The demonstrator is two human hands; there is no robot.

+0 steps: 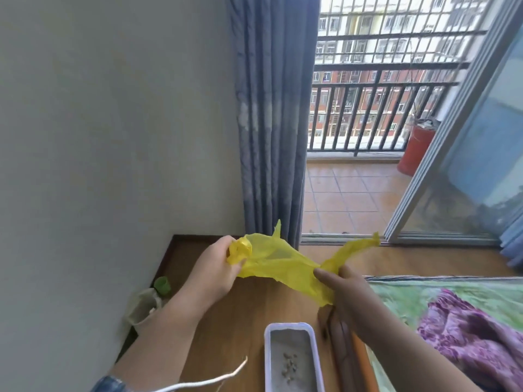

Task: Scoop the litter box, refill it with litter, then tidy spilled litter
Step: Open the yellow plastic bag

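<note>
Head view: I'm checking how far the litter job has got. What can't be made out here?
Litter box: near end cut off by the bottom edge; fill level unclear.
Yellow bag: crumpled between the left hand and right hand; its opening is hidden.
Long handles: under the right forearm; their ends are hidden.
Green-capped jug: blurred, partly behind the left forearm; contents unreadable.

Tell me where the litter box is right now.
In the head view, the litter box sits bottom centre on the wooden floor, below the yellow bag, with long handles just right of it.
</note>
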